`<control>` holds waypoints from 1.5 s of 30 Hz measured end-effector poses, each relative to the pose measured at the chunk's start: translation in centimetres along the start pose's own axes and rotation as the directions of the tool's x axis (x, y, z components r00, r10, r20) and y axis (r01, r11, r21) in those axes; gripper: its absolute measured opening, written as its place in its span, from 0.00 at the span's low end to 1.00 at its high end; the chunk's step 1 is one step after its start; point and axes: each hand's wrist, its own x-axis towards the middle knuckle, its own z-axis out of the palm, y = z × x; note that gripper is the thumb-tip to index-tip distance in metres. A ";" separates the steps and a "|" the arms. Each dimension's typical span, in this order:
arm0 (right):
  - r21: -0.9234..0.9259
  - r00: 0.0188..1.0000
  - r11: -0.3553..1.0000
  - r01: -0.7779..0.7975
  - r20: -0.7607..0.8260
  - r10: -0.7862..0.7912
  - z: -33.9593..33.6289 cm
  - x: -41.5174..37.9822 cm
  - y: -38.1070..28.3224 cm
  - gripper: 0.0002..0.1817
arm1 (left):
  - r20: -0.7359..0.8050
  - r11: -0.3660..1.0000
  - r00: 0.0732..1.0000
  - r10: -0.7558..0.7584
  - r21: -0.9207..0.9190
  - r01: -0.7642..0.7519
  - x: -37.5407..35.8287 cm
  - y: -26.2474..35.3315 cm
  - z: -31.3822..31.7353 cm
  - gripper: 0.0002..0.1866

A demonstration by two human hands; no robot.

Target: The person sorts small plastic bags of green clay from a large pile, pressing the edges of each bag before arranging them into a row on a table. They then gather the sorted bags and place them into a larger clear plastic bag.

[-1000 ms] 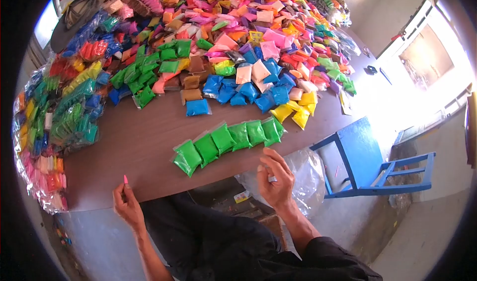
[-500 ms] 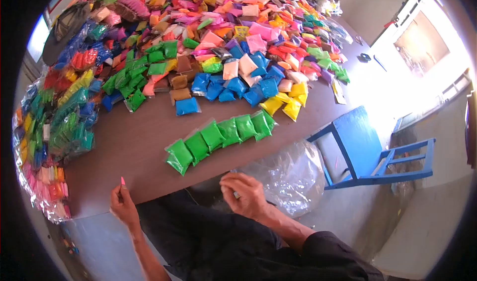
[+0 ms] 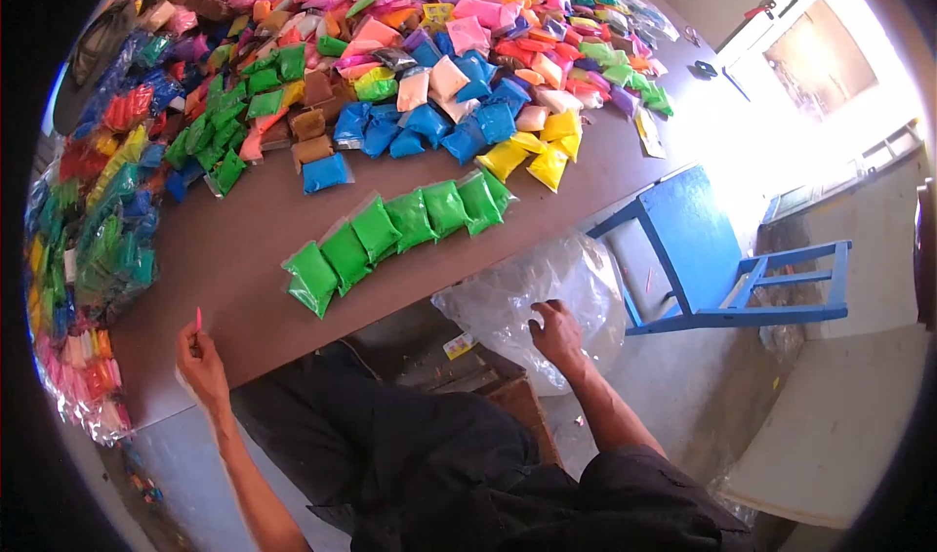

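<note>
My left hand (image 3: 202, 365) is closed at the table's near edge, pinching a slim pink pointed piece (image 3: 199, 319) that sticks up from its fingers. My right hand (image 3: 558, 337) is beyond the table edge, in front of a large clear plastic bag (image 3: 527, 284). Its fingers are slightly bent and apart, and I see nothing in them. A small yellow-and-white card (image 3: 459, 345) shows below the table edge, left of that hand. On the table, an overlapping row of green packets (image 3: 412, 218) lies between my hands and the big pile.
A large heap of coloured packets (image 3: 420, 64) covers the back of the brown table (image 3: 234, 259). Bundled packets in clear bags (image 3: 107, 230) line the left side. A blue chair (image 3: 688, 240) stands at the right, and a brown box (image 3: 522, 410) is beside my legs.
My right hand has moved right, away from the table edge, and its fingers have opened. The yellow-and-white card now shows below the edge. My left hand still holds the pink piece; the view has shifted.
</note>
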 end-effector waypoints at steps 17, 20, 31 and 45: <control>-0.085 0.966 0.970 0.226 0.146 -0.213 1.4 0.0 4.4 0.12 | 0.063 0.997 0.998 0.020 0.068 -0.025 1.7 -6.2 -1.4 0.10; 0.024 0.996 0.996 0.087 0.007 -0.088 -1.5 -0.3 5.7 0.06 | 0.076 0.989 0.997 -0.001 -0.148 0.012 1.7 -7.1 0.4 0.11; -0.018 0.952 0.993 0.116 -0.285 -0.116 -6.6 0.9 6.6 0.11 | -0.102 0.990 0.994 0.025 0.140 -0.010 2.8 -2.6 -4.0 0.08; 0.343 0.912 0.889 0.303 -0.375 -0.166 -16.7 -1.5 -8.2 0.07 | -0.180 0.982 0.968 0.174 0.106 -0.157 -0.2 -1.5 -8.4 0.18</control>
